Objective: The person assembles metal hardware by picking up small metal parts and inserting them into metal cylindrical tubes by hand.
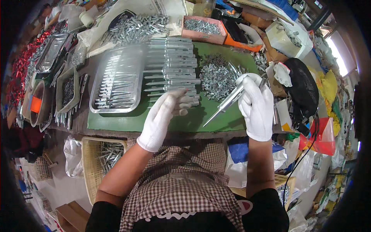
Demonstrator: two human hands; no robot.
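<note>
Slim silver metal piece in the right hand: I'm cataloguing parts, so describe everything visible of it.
The slim silver metal piece has a thicker, cylindrical-looking body narrowing to a thin, pointed shaft. It tilts, tip toward the lower left, above the flat green mat. The white-gloved right hand holds it, hiding its upper end. A second piece alongside can't be ruled out.

You hold a slender silver metal tool (pixel 228 102) right of the frame's centre, tilted, its thin pointed end toward the lower left and its thicker end in your right hand (pixel 255 106). Nearest your left hand (pixel 167 113), similar silver tools (pixel 174 72) lie crosswise in a column at upper centre.
</note>
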